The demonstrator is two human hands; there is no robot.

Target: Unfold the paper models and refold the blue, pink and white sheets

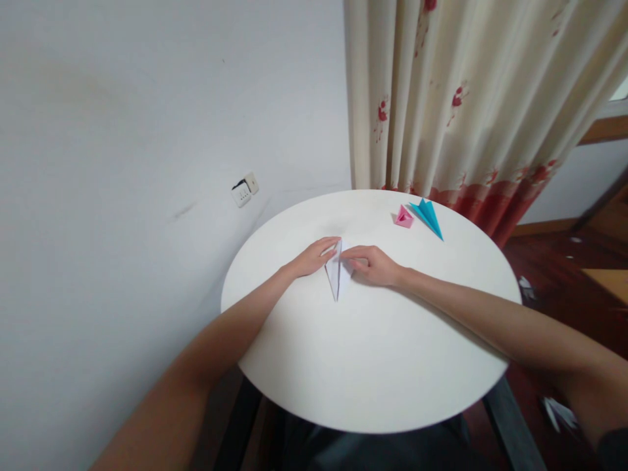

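Note:
A white folded paper (335,278), narrowing to a point toward me, lies on the round white table (367,366). My left hand (314,256) presses flat on its left edge, fingers together. My right hand (373,265) rests on its right side, fingers curled down onto the fold. Both hands touch the paper near its wide far end.
A small pink folded paper piece (403,217) and a blue paper plane (428,216) lie at the table's far right. Behind stand a white wall with a socket (244,190) and a cream curtain with red flowers (471,98). Paper scraps lie on the wooden floor at right.

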